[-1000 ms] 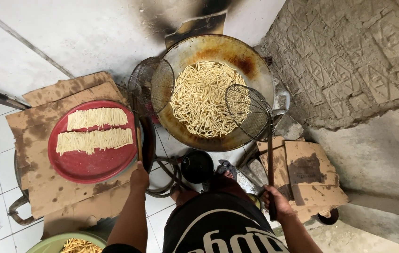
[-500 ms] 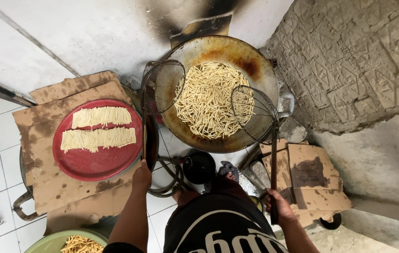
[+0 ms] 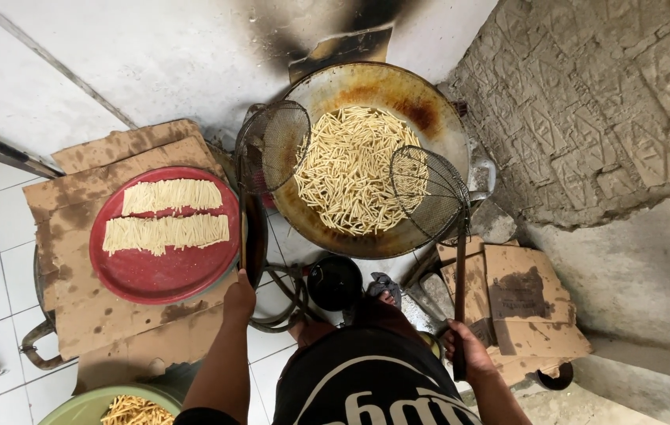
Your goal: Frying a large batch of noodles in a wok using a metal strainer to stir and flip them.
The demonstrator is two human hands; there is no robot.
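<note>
A big round metal wok (image 3: 429, 102) is seen from above, brown and burnt at its rim, and it is filled with a heap of thin pale yellow dough sticks (image 3: 347, 169). Two round wire mesh skimmers are held over it. The left skimmer (image 3: 273, 145) is held by the left hand (image 3: 239, 297), whose fingers are wrapped tight around the end of its long handle; its basket hangs over the wok's left rim, and the handle runs down from the basket to the hand. The right skimmer (image 3: 428, 193) is held by the right hand (image 3: 465, 350), with the fingers closed around its dark straight handle; its mesh basket rests over the wok's right side, and the handle is pointed nearly straight down to the hand. Just left of the wok, a round red tray (image 3: 163, 275) is laid on brown, stained cardboard (image 3: 95, 315). Two neat rows of raw dough sticks (image 3: 168, 214) are laid across the tray from left to right. More flat cardboard pieces (image 3: 524, 295), with a dark oily patch, are seen on the right. A green bowl (image 3: 87, 405) with more sticks is seen at the bottom left edge. A rough grey stone wall (image 3: 603, 102) is at the right.
</note>
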